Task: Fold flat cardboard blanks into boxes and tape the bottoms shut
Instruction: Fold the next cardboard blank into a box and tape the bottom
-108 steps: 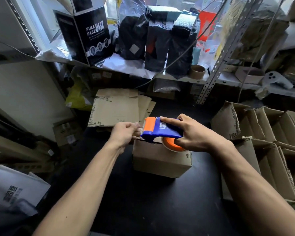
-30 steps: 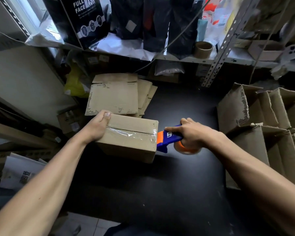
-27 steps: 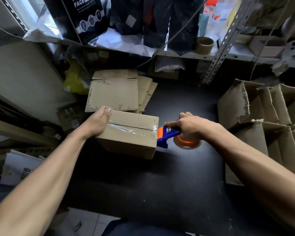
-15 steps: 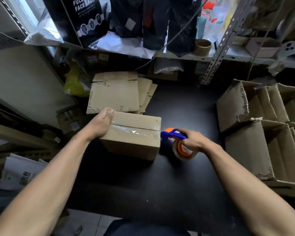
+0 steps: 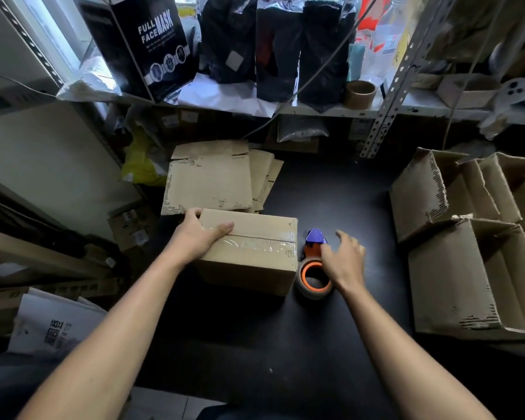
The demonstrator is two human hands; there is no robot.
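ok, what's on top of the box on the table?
A strip of clear tape runs along the seam of the box. The left hand grips its left end, thumb on top. The inside is not visible.

One taped box (image 5: 249,253), 1 tape gun (image 5: 314,268), 1 stack of flat blanks (image 5: 212,183) – sheet count unclear. At least 3 open boxes (image 5: 455,268) at right. On shelf: 3 black bags (image 5: 278,47), 1 mask box (image 5: 152,47), 1 empty tape core (image 5: 359,93).
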